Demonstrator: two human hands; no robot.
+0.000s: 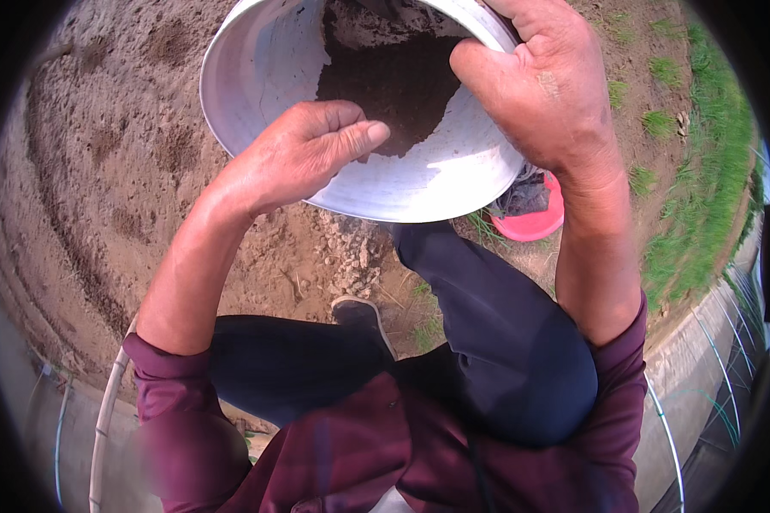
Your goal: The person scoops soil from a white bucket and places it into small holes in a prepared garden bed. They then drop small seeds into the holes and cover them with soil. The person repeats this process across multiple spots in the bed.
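A white plastic bucket point(475, 183) is tipped so that its mouth faces me, above my bent knees. Dark, fine, soil-like material point(391, 90) lies inside against its wall. My right hand point(539, 77) grips the bucket's rim at the right, thumb inside the mouth. Across the near-left rim reaches my left hand point(321, 141), its thumb laid against curled fingers at the edge of the dark material. Whether those fingers hold anything is hidden. Below the bucket's right side, partly covered, sits a pink container point(532, 224) with a dark grey crumpled item point(523, 195) in it.
Bare soil point(90, 211) with several shallow hollows point(176, 147) spreads to the left. Pale clods point(356, 250) lie near my shoe point(359, 314). Grass tufts point(658, 125) and a grass strip point(712, 173) line the right. A concrete edge point(680, 340) and thin poles point(106, 417) stand nearby.
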